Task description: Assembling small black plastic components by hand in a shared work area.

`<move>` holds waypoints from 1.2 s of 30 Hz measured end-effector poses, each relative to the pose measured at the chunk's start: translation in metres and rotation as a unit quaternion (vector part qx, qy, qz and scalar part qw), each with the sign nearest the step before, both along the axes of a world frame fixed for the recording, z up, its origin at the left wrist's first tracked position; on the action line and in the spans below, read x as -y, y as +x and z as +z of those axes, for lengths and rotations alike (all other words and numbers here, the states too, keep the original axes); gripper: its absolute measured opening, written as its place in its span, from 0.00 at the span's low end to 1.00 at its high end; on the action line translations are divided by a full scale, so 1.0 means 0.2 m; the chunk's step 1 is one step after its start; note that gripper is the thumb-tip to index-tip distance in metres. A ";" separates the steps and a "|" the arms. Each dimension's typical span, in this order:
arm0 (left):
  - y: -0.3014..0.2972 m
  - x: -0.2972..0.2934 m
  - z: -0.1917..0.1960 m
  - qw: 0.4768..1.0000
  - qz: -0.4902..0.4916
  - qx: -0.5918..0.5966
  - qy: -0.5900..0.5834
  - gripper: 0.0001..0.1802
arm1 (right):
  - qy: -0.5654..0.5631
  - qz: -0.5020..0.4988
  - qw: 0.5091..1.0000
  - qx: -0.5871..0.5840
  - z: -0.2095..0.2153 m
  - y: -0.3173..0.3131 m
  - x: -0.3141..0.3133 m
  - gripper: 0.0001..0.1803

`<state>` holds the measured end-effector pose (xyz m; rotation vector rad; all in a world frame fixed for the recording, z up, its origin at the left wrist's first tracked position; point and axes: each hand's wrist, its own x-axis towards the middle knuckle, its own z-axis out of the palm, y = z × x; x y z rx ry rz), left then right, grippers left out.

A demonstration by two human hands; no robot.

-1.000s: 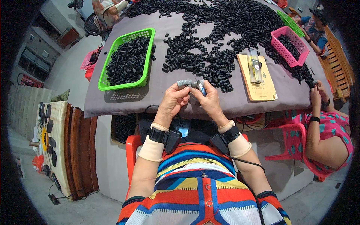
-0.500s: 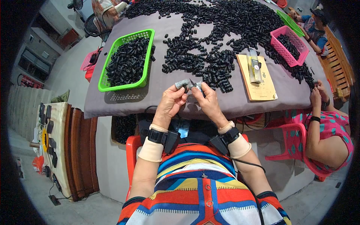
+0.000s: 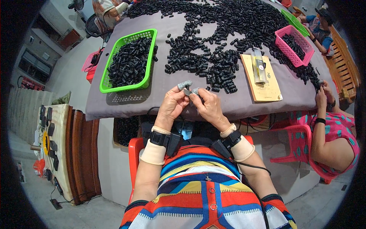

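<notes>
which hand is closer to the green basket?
Left. The left hand sits just below and right of the green basket; the right hand is farther right, beyond the left.

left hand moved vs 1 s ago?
Barely. The left hand stays just below the green basket's near right corner, meeting the right hand at the table edge; only its fingers shifted.

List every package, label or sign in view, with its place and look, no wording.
Flat tan cardboard card: on the grey table, right of the hands, rectangular, faint print.
Narrow clear packet with a dark label: lying lengthwise on that card.
No signs or screens show.
</notes>
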<state>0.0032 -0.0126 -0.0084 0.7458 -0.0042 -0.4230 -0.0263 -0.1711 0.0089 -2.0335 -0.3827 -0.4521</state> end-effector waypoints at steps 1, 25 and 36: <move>0.00 0.00 -0.01 1.000 -0.006 0.001 -0.004 0.14 | -0.001 -0.001 1.000 0.005 0.00 0.00 0.00 0.13; -0.01 0.00 0.02 1.000 -0.020 -0.003 0.006 0.12 | -0.015 -0.003 1.000 0.016 0.01 0.00 -0.02 0.10; 0.00 0.00 0.02 1.000 -0.018 -0.003 0.013 0.12 | -0.030 -0.014 0.999 0.029 -0.01 0.01 -0.03 0.10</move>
